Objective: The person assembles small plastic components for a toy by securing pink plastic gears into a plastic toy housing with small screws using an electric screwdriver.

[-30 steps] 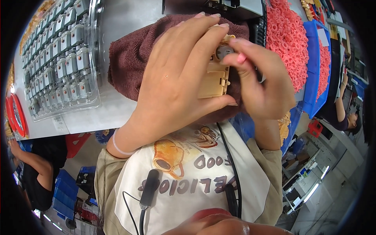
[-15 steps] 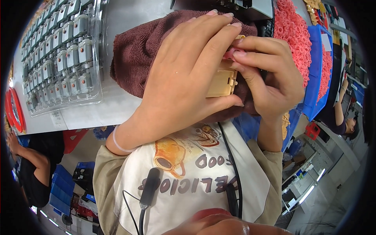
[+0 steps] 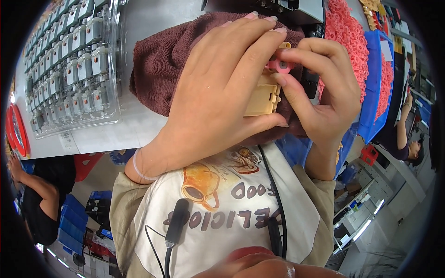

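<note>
My left hand (image 3: 213,88) lies over a cream-yellow plastic housing (image 3: 262,101), with the thumb along its near edge and the fingers across its far side. The hand covers the housing's left part. A small pink plastic ring piece (image 3: 282,67) with a dark centre sits at the far end of the housing. The thumb and index finger of my right hand (image 3: 327,88) pinch this piece from both sides. Under the housing and my left hand is a bunched brown towel (image 3: 155,65) on the table.
On the left, a clear plastic tray (image 3: 116,99) carries rows of small silver motors (image 3: 79,69). To the right are a heap of pink plastic pieces (image 3: 345,46) and a blue bin (image 3: 373,120). A dark machine (image 3: 273,7) stands at the far edge. Other people work at both sides.
My right index finger and thumb have spread slightly and shifted, showing more of the pink piece and its dark centre. My left hand and the housing have stayed nearly in place.
</note>
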Motion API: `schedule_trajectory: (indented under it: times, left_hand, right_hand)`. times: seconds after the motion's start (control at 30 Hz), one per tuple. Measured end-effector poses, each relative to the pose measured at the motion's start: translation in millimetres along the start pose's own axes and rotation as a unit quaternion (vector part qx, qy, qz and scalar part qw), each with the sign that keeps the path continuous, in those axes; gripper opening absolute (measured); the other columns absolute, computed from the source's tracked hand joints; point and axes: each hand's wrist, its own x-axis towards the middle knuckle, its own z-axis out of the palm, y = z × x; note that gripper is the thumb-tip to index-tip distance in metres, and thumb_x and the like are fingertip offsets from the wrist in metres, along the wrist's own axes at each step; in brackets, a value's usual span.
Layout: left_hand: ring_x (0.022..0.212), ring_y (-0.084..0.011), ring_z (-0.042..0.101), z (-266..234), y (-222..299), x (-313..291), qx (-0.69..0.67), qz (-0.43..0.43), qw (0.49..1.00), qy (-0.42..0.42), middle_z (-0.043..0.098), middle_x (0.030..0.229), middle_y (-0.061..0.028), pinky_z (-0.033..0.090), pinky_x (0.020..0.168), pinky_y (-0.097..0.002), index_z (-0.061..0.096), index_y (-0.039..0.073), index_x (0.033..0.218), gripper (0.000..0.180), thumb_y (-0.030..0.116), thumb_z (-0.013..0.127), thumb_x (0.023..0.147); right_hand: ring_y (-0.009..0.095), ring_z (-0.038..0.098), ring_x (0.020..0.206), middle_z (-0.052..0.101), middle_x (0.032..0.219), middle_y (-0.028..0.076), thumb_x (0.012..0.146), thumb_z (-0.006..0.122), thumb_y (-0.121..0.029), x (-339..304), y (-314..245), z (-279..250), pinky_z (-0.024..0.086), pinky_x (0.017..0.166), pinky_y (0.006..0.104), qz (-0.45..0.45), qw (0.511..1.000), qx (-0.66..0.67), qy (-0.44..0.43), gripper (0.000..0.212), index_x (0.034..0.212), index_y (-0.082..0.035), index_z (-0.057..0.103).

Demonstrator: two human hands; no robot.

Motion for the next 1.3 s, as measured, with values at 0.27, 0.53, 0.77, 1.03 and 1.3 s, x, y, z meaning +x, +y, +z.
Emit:
schedule_trajectory:
  times: [0.27,0.53,0.77,1.03,1.3]
  left_hand:
    - [0.124,-0.0334,0.052,1.7,-2.1,-1.4,-0.003,0.003,1.000,0.008,0.054,0.134,-0.0140,0.041,0.102,-0.0426,0.054,0.003,0.130,0.081,0.025,0.084,0.059]
    - [0.123,-0.0350,0.052,0.7,-4.7,-1.4,-0.022,0.002,1.000,0.010,0.055,0.132,-0.0150,0.042,0.102,-0.0431,0.054,0.002,0.130,0.082,0.025,0.085,0.058]
    - [0.124,-0.0356,0.052,-0.7,-3.2,0.4,-0.016,-0.002,1.000,-0.002,0.054,0.133,-0.0153,0.042,0.102,-0.0433,0.054,0.002,0.130,0.084,0.026,0.086,0.056]
    - [0.130,-0.0352,0.045,-6.6,3.4,3.2,-0.022,-0.017,0.999,-0.029,0.051,0.136,-0.0146,0.037,0.106,-0.0435,0.050,0.001,0.133,0.086,0.028,0.087,0.059]
    - [0.119,-0.0327,0.053,0.2,8.1,11.7,0.032,0.011,0.999,0.031,0.060,0.123,-0.0110,0.038,0.101,-0.0413,0.063,0.005,0.111,0.035,0.005,0.071,0.077]
  right_hand:
    - [0.017,0.056,0.089,0.059,0.096,0.011,0.068,0.075,0.009,-0.3,5.5,1.0,0.043,0.080,0.0265,0.090,0.980,0.171,-0.036,0.025,0.090,0.005,0.065]
    - [0.015,0.052,0.092,0.055,0.098,0.009,0.068,0.075,0.011,4.8,9.8,-0.2,0.041,0.082,0.0257,0.148,0.951,0.263,-0.073,0.026,0.089,0.004,0.063]
    - [0.015,0.051,0.089,0.055,0.093,0.008,0.067,0.076,0.011,3.7,17.5,4.9,0.041,0.081,0.0262,0.146,0.939,0.306,-0.057,0.025,0.087,0.003,0.064]
    - [0.012,0.047,0.086,0.053,0.098,0.003,0.076,0.076,-0.008,-2.4,14.4,-14.1,0.037,0.075,0.0241,0.106,0.986,0.127,0.002,0.029,0.104,-0.003,0.069]
    - [0.041,0.065,0.090,0.064,0.101,0.025,0.086,0.068,-0.025,-15.2,49.4,7.4,0.050,0.075,0.0457,0.274,0.956,-0.104,0.027,0.061,0.135,-0.004,0.040]
